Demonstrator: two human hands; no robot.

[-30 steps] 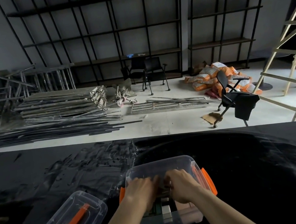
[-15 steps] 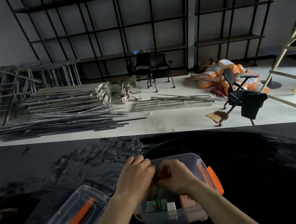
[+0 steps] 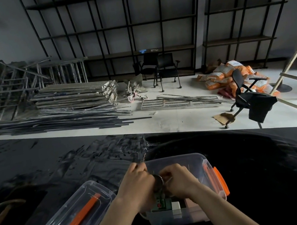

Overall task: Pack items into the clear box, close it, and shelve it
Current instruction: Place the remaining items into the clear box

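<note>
Two bare forearms, no sleeves, left hand (image 3: 138, 184), right hand (image 3: 180, 182), curled fingers (image 3: 133, 168)

Your left hand (image 3: 139, 186) and right hand (image 3: 180, 182) cover most of the clear box (image 3: 192, 160), so you can only glimpse a green item (image 3: 161, 204) and a white block (image 3: 176, 205) below them. The round metal thing (image 3: 158, 181) between your hands is too dark to identify (maybe a ring or roll). The lid (image 3: 73, 223) is cut off by the bottom edge. A brown handle (image 3: 7, 210) at far left fades into shadow.
</note>
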